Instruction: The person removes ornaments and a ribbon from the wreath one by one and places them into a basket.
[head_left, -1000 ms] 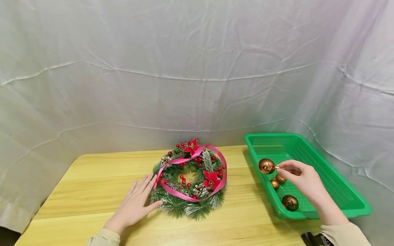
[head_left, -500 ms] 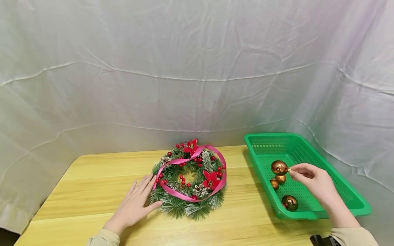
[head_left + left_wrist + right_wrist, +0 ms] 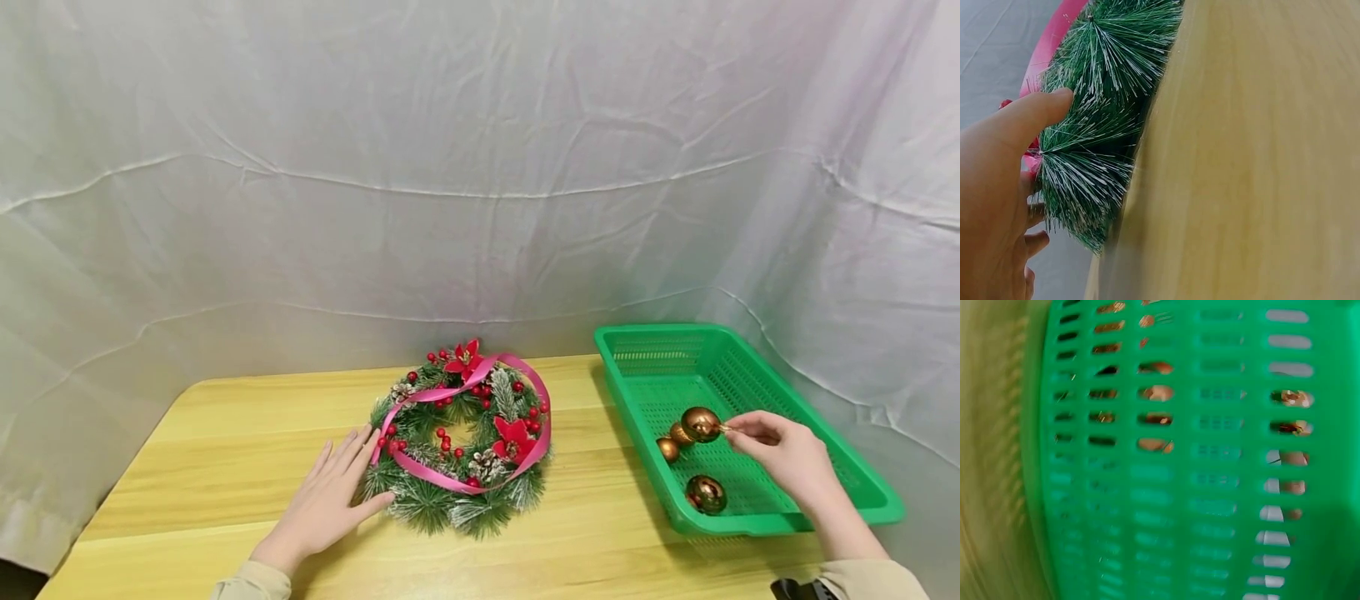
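A green frosted wreath with red flowers, berries and pine cones lies on the table, a pink ribbon looped over it. My left hand rests flat at its left edge, fingers straight and touching the needles; the left wrist view shows the thumb over the greenery. Over the green basket, my right hand pinches a shiny copper bauble by its top. Beneath and beside it in the basket are a glittery bauble, a small matte one and a shiny dark bauble.
The wooden table carries the wreath in the middle and the basket at the right. A pale grey curtain hangs behind and on both sides. In the right wrist view the slotted basket wall hides most of the right hand.
My right hand has moved right and slightly nearer with the copper bauble, from the basket's left rim to over its inside. The left hand and wreath have stayed put.
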A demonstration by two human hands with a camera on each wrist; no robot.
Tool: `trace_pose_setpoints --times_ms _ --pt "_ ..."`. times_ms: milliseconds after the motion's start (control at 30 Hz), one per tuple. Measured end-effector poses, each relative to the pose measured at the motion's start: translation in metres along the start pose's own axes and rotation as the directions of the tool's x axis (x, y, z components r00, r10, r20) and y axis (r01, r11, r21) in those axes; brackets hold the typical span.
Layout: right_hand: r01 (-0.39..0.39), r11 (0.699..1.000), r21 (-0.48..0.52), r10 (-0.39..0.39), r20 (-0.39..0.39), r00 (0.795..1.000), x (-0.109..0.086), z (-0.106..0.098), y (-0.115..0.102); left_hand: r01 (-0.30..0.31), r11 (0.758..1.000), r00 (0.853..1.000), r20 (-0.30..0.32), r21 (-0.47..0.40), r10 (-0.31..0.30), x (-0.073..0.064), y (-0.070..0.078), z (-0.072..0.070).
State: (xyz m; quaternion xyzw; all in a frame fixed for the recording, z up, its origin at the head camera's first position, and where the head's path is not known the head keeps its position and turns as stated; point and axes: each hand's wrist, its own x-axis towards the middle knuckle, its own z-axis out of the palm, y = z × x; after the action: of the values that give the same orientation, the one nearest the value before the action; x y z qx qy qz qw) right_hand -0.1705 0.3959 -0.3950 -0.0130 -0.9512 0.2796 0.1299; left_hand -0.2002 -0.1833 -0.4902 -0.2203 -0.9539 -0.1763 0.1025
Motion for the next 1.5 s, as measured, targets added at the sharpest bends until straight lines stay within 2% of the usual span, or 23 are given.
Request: trace_pose_setpoints --times_ms 167,367,967,1233,1367,1500 --pt "0.032 0.996 -0.08 -0.031 0.02 0.999 0.001 0.001 0.007 0.001 1.0 1.0 0.001 -0.004 -0.001 0.0 0.0 0.0" --pt "0.036 0.991 -0.132 -0.026 0.078 0.997 0.003 0.002 0.013 0.005 1.0 1.0 0.005 -0.009 -0.005 0.0 0.0 0.0" --pt "0.005 0.991 -0.131 0.022 0.198 0.98 0.01 0.003 0.018 0.008 1.0 1.0 0.014 -0.015 -0.008 0.0 0.001 -0.001" --pt "0.057 0.991 -0.123 -0.04 0.135 0.99 0.007 0.006 0.005 0.016 1.0 1.0 0.015 -0.024 -0.016 -0.001 0.001 -0.002" --pt "0.072 0.993 -0.089 -0.064 0.089 0.994 0.004 0.008 -0.014 0.006 1.0 1.0 0.004 -0.024 -0.006 -0.001 0.002 -0.002" --pt "0.089 0.995 -0.05 -0.087 0.031 0.996 -0.001 0.011 -0.041 0.008 1.0 1.0 0.01 -0.024 -0.008 -0.001 0.001 -0.002"
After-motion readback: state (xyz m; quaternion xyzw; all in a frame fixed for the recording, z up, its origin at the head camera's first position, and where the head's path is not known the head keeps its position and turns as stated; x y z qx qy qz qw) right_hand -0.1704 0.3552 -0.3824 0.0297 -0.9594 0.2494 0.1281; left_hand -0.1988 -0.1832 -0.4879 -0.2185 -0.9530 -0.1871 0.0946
